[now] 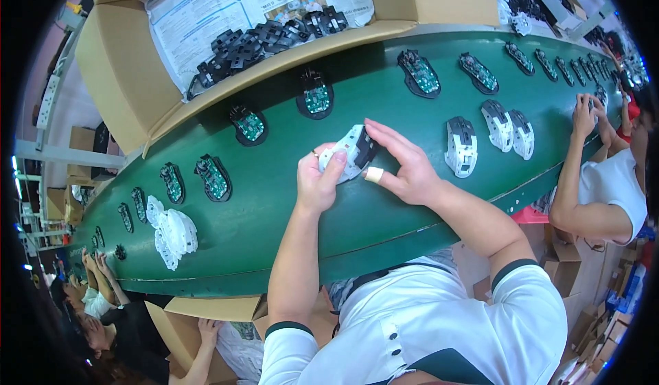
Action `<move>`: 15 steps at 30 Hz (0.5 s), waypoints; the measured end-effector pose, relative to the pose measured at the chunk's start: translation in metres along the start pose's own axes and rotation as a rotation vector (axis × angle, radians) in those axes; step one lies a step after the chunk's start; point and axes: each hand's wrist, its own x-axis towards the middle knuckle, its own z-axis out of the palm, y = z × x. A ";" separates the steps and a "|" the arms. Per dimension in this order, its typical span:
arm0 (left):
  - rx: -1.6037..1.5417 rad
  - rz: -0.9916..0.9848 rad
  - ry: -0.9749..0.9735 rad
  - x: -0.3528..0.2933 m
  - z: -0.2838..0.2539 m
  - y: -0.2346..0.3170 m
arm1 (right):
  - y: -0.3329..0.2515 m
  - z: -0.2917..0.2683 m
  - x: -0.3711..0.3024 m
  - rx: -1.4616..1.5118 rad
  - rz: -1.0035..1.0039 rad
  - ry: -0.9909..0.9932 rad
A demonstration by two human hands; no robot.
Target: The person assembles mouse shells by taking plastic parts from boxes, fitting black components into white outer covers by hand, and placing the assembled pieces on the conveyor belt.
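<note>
A computer mouse top shell (pixel 352 146), white with a black front part, is held up above the green work surface. My left hand (pixel 318 181) grips its white end, thumb pressed on top and a ring on one finger. My right hand (pixel 412 172) closes around the black end, its fingers along the far edge and its thumb, wrapped in a white band, near the close edge. To the right lie several similar white-and-black shells (pixel 462 147). A stack of plain white shells (pixel 177 234) sits to the left.
Mouse bases with green circuit boards (pixel 419 74) are spread along the green work surface (pixel 274 237). Beyond it stands an open cardboard box (pixel 123 62) with black plastic parts (pixel 240 47) on newspaper. A person in white (pixel 607 193) works at right, another in black (pixel 134 337) at left.
</note>
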 end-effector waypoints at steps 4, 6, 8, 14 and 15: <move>0.013 -0.017 -0.023 -0.003 -0.010 -0.001 | 0.000 0.003 0.004 0.096 0.101 -0.031; 0.024 -0.016 0.007 -0.008 -0.014 -0.003 | -0.001 0.011 0.004 0.146 0.165 -0.075; -0.038 -0.017 0.020 -0.007 -0.002 -0.002 | 0.007 0.012 -0.001 0.110 0.108 -0.026; -0.025 -0.015 -0.027 -0.005 -0.002 -0.006 | -0.002 0.014 0.003 0.137 0.114 -0.018; 0.012 -0.004 -0.033 -0.007 -0.006 -0.005 | 0.000 0.018 0.003 0.136 0.119 -0.014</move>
